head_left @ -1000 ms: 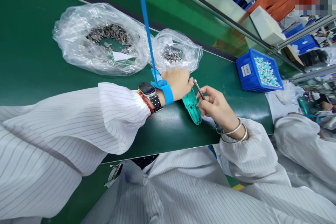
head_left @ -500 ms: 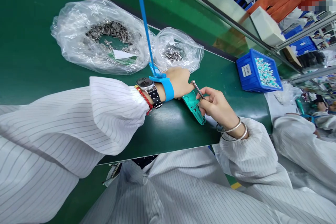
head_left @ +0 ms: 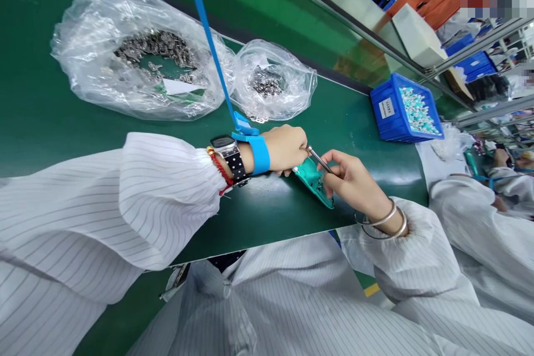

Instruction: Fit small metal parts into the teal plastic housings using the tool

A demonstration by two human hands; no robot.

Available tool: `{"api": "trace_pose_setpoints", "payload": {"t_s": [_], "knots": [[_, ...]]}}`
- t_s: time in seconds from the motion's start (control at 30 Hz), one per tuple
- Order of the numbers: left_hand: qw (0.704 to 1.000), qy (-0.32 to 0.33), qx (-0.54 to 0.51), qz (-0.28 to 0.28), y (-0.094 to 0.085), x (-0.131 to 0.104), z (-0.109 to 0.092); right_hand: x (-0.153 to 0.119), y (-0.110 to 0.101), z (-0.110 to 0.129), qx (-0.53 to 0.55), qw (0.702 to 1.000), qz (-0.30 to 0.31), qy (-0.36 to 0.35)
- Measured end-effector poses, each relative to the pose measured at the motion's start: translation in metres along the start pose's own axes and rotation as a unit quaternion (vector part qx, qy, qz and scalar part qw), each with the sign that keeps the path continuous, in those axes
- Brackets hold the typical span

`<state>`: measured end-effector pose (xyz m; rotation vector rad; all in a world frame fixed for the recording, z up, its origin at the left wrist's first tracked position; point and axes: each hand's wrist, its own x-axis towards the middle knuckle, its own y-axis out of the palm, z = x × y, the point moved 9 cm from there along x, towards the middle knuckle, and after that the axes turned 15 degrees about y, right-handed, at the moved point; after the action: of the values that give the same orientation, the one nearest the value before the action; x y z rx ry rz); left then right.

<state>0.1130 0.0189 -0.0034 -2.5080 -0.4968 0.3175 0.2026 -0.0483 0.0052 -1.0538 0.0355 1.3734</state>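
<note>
Head view, leftmost on the green workbench (head_left: pixel 267 211): a large plastic bag (head_left: pixel 85 58), rolled down around metal parts (head_left: pixel 167 44), sits by the far edge, and a smaller plastic bag (head_left: pixel 301 88) of similar pieces lies just right of it. A blue strap (head_left: pixel 204 22) slants down between them to the wristband (head_left: pixel 261 154) on the left hand (head_left: pixel 286 147). That hand has eased away from the smaller bag toward the near edge, baring a few shiny pieces (head_left: pixel 257 119) beside the bag, and the green shell (head_left: pixel 307 175) has gone with it, now slanting more; I judge that the work is being steadied there rather than released. The shell lies between the hands, its upper end under the curled left fingers, whose tips are mostly hidden, its lower end toward the near edge. Rightward, the right hand (head_left: pixel 352 181) pinches a metal rod (head_left: pixel 321 159) whose far tip meets the left fingers, other fingertips reaching over the shell. A blue bin (head_left: pixel 387 122) stands at the right end.
</note>
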Motion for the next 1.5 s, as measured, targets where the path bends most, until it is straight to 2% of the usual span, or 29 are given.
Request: {"api": "trace_pose_setpoints", "payload": {"t_s": [0.17,0.53,0.8,1.17,1.5], "knots": [[0.998,0.002,0.047,-0.048,-0.008,0.001,0.001,-0.001,-0.001,-0.002,0.012,1.000,0.006,0.018],[0.995,-0.008,0.078,-0.060,-0.010,-0.001,-0.001,0.007,0.000,-0.011,0.069,0.991,0.078,0.079],[0.991,0.017,0.117,-0.069,-0.014,-0.002,0.000,0.011,0.002,-0.009,0.090,0.983,0.130,0.095],[0.990,0.017,0.117,-0.081,-0.013,-0.003,0.003,0.013,0.007,-0.006,0.086,0.980,0.133,0.118],[0.989,0.059,0.118,-0.072,-0.008,-0.003,-0.003,0.015,0.014,-0.008,0.061,0.946,0.255,0.192]]}}
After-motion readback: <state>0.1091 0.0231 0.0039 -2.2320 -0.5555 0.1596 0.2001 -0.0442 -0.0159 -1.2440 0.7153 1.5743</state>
